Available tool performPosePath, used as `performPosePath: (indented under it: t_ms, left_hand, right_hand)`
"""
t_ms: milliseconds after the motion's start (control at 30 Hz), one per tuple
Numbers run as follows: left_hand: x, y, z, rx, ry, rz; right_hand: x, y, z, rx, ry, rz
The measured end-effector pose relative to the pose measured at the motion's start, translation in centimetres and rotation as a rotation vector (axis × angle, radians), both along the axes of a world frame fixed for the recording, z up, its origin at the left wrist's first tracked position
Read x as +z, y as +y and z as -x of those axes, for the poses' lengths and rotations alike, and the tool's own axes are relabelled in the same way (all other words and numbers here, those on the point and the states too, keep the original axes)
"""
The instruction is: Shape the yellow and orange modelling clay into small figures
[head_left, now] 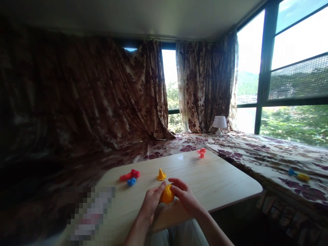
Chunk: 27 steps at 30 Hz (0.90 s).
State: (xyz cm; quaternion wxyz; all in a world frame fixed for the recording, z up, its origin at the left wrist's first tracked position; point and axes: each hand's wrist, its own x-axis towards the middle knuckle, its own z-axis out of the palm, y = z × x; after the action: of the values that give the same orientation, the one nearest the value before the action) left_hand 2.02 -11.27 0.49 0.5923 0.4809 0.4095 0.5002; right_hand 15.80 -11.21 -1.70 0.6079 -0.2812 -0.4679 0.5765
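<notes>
A rounded lump of yellow-orange modelling clay is between my two hands, just above the near edge of the table. My left hand grips its left side, thumb on top. From the right, my right hand presses it with thumb and fingers. Just beyond them stands a small pointed yellow clay cone with a wider base. To the left lie a red clay piece, long with a thicker end, and a blue clay lump close against it.
The pale wooden table has rounded corners. A small pink-red object stands near its far edge. On the flowered bedding at right lies a blue and yellow item. A white lamp stands farther back by patterned curtains. A pixelated patch covers the lower left.
</notes>
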Motion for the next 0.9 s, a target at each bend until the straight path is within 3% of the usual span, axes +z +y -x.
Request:
performPosePath:
  t_ms: [200, 400, 600, 900]
  left_hand:
    - [-0.53, 0.16, -0.1, 0.079, -0.034, -0.018]
    - [-0.38, 0.09, 0.16, 0.036, -0.039, -0.001]
    - [-0.66, 0.23, -0.2, 0.074, -0.089, -0.029]
    - [-0.18, 0.0, -0.37, 0.093, 0.02, -0.067]
  right_hand:
    - [0.05, -0.07, 0.02, -0.014, -0.02, 0.038]
    - [-0.12, 0.12, -0.04, -0.005, -0.014, -0.01]
    - [-0.15, 0.22, -0.02, -0.012, 0.007, 0.004]
    - [-0.01, -0.15, -0.07, -0.049, -0.053, -0.017]
